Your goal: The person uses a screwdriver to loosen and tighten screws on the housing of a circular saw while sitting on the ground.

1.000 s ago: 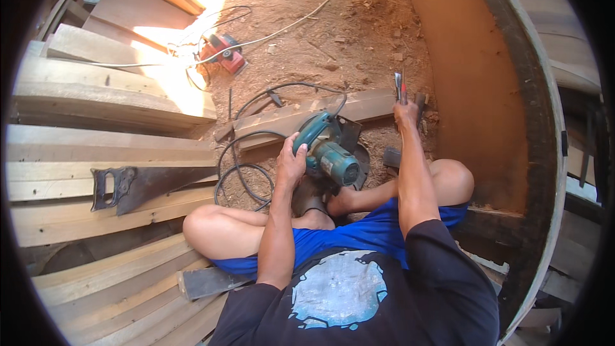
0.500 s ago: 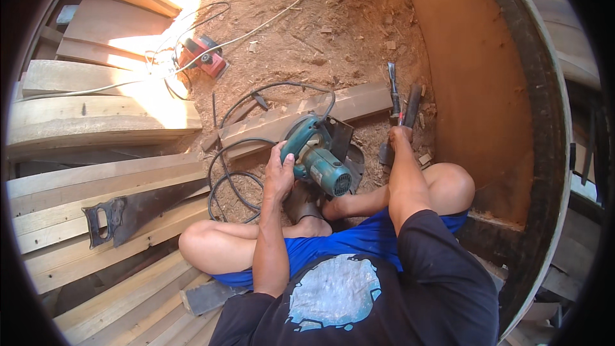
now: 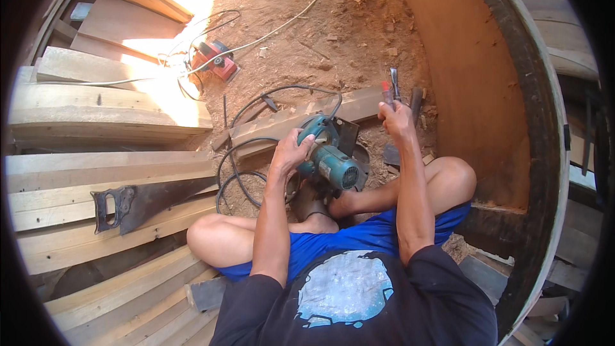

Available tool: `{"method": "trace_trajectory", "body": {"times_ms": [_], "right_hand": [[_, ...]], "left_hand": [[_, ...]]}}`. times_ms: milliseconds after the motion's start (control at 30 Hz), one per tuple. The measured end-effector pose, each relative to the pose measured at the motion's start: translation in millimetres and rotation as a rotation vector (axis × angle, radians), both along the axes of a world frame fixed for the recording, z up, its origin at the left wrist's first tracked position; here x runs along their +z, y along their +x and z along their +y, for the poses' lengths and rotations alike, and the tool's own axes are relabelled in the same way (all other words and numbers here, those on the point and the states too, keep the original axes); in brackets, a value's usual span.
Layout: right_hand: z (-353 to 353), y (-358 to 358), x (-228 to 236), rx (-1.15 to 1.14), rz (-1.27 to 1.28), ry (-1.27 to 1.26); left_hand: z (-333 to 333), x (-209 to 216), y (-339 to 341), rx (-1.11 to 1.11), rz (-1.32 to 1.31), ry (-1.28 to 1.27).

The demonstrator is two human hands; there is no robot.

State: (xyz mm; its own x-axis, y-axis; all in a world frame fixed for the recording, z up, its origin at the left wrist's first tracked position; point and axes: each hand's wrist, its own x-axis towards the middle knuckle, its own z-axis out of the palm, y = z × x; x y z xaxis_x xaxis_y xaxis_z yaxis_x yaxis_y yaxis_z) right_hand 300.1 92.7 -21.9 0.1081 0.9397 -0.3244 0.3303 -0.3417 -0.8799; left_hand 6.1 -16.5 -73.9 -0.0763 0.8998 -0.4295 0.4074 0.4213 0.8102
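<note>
My left hand (image 3: 291,152) is closed on the rear handle of a teal circular saw (image 3: 336,166), which rests tilted between my shins, its motor housing facing me. My right hand (image 3: 398,120) is raised ahead of my right knee, its fingers wrapped round a slim red-tipped tool (image 3: 386,88) that points away from me; its exact kind is unclear. Right beyond those fingers shows a metal chisel blade (image 3: 394,82); whether I hold it too is hidden. A dark rod-like piece (image 3: 417,104) lies to the right of that hand.
A timber beam (image 3: 275,125) lies behind the saw, with its black cable (image 3: 238,154) looped at the left. Stacked planks (image 3: 102,112) fill the left side, a handsaw (image 3: 154,202) on them. A red power tool (image 3: 219,64) sits on sawdust. A brown panel (image 3: 477,83) stands at right.
My right hand has lifted and moved slightly away from me, now with the red-tipped tool sticking up from its fingers. My left hand stays on the saw; the view has shifted slightly.
</note>
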Motion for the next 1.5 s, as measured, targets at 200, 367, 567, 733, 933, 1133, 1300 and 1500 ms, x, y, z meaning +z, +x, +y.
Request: {"method": "trace_trajectory", "body": {"times_ms": [200,367,567,733,933,1133,1300,1500], "right_hand": [[-72.9,-3.0,57.9,0.352,-0.192,0.116],[-117.3,-5.1,78.9,0.482,-0.331,0.223],[-129.2,-10.7,73.6,0.517,-0.394,0.24],[-126.7,-13.4,71.9,0.512,-0.396,0.211],[-123.5,-19.3,75.1,0.531,-0.39,0.101],[-121.5,-21.9,62.1,0.524,-0.399,0.163],[-118.6,-23.4,57.1,0.493,-0.372,0.153],[-117.7,-19.6,47.4,0.459,-0.265,0.096]], "left_hand": [[-4.4,-18.8,0.8,0.061,-0.003,0.116],[-5.9,-53.7,-11.4,0.127,-0.056,0.141],[-7.2,-49.6,-11.4,0.13,-0.295,0.099],[-7.9,-40.8,-9.2,0.136,-0.402,0.079],[-7.2,-39.8,-8.0,0.153,-0.376,0.071],[-6.2,-49.7,-7.9,0.183,-0.309,0.084],[-5.6,-53.8,-8.3,0.157,-0.279,0.094],[-6.8,-54.4,-8.9,0.165,-0.267,0.093]]}}
